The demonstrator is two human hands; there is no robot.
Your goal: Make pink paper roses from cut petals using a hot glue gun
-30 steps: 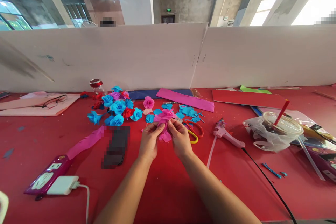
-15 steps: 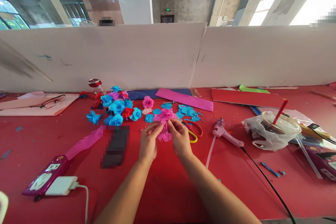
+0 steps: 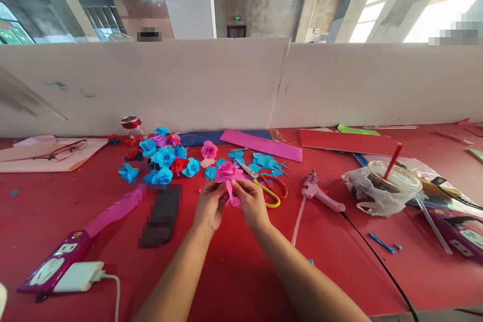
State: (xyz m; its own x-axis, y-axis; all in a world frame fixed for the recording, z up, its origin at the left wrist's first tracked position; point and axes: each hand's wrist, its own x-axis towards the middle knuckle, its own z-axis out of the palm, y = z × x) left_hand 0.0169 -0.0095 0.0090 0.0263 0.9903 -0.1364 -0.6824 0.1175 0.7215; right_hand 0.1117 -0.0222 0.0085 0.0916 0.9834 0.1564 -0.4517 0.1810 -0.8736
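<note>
A pink paper flower (image 3: 228, 171) is held upright in the middle, with a narrow pink strip hanging below its bloom. The fingers of my left hand (image 3: 210, 205) pinch its lower part from the left. From the right, my right hand (image 3: 252, 203) pinches the same base with thumb and forefinger. Behind my right hand lie scissors (image 3: 272, 196) with red and yellow handles. Loose blue paper petals (image 3: 266, 161) are scattered beyond them. Pink petals lie under the flower, partly hidden by my fingers. Further left is a bunch of blue, red and purple paper flowers (image 3: 164, 157).
A pink glue gun (image 3: 320, 196) with its cord lies at right, near a bagged drink cup (image 3: 392, 177). On the left are a dark phone (image 3: 162, 216), a purple power strip (image 3: 56, 261) and a white charger (image 3: 78, 276). A white partition (image 3: 169, 85) stands behind.
The view has shifted slightly. The flower now stands more upright, its strip showing between my fingers, and more of the scissors is visible. Both hands keep their pinch.
</note>
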